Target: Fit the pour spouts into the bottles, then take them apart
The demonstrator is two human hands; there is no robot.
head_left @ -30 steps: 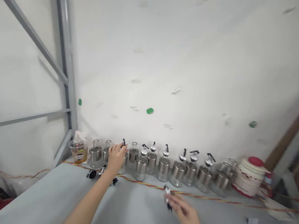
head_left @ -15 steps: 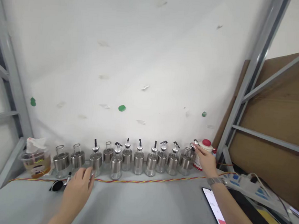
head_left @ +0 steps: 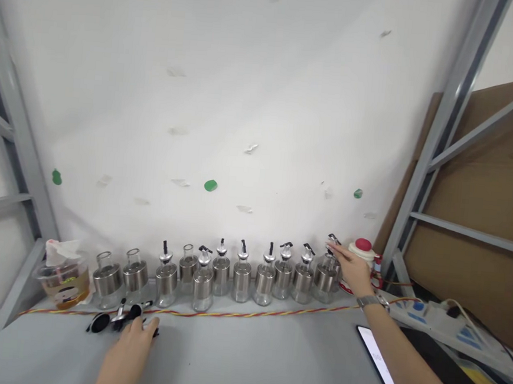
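At the right end of a row of glass bottles with steel sleeves, my right hand (head_left: 353, 269) pinches a black-and-silver pour spout (head_left: 333, 239). That spout is at the neck of the bottle (head_left: 326, 275); how far in it sits I cannot tell. At the front left, my left hand (head_left: 127, 347) curls its fingers around a small pour spout (head_left: 148, 324), mostly hidden by them. Loose pour spouts lie beside it on the table, one with its round black base (head_left: 99, 321) facing me. Several bottles carry spouts; a left bottle (head_left: 108, 281) and its neighbour (head_left: 135, 272) have bare necks.
A red-and-yellow twisted cord (head_left: 247, 315) runs in front of the bottles. A plastic cup with amber liquid (head_left: 63, 286) stands far left. At right are a red-topped container (head_left: 363, 245), a phone (head_left: 379, 361) and a power strip (head_left: 432, 324). Metal posts frame both sides.
My right hand has brought the spout over the right-hand bottle's neck. My left hand has shifted slightly down, uncovering more loose spouts. The camera view has moved a little.
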